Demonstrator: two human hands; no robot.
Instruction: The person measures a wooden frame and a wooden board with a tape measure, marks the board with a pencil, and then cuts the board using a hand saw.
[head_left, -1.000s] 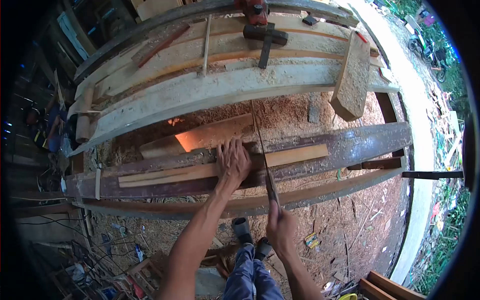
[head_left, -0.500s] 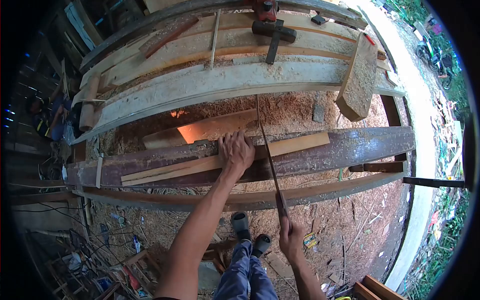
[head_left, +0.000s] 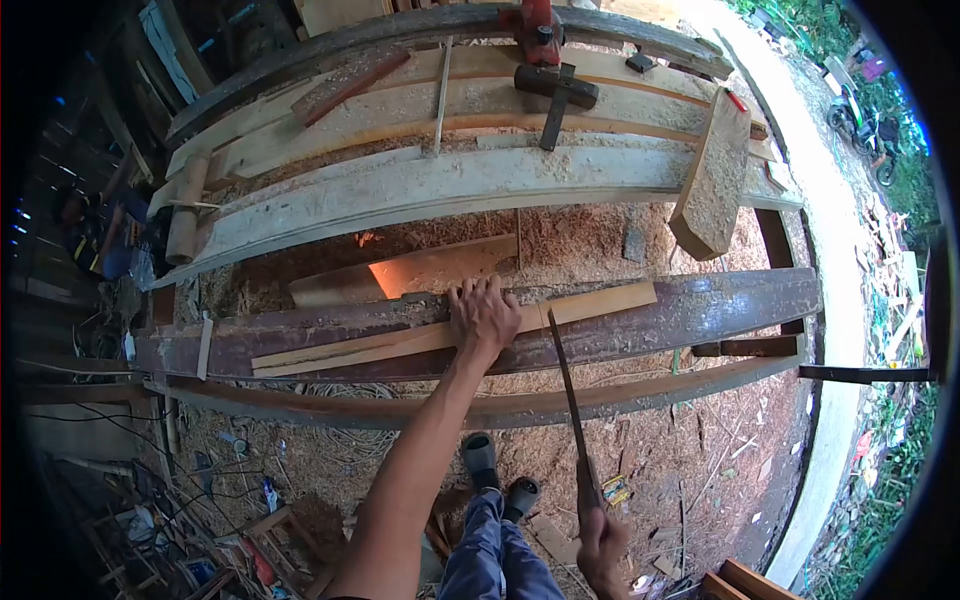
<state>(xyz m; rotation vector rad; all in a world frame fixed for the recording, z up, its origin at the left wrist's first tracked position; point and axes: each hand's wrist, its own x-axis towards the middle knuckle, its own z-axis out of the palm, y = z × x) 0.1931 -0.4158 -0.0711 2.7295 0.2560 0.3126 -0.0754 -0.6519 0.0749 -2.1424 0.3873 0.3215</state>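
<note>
A thin strip of wood lies lengthwise on a dark purple-brown plank. My left hand presses down on the strip near its middle, fingers curled over its far edge. In my right hand is the handle of a handsaw, its long blade pointing away from me. The blade's tip rests at the strip's near edge, just right of my left hand, where a thin line crosses the wood.
Beyond the plank, a pale bench board carries a wooden mallet, a dark-headed square-shaped tool and an angled wood block. A red power tool stands behind. Shavings cover the ground. A person sits at far left.
My right hand has pulled the saw back toward me, so the blade no longer reaches across the strip. My left hand stays on the wood. The view has shifted slightly.
</note>
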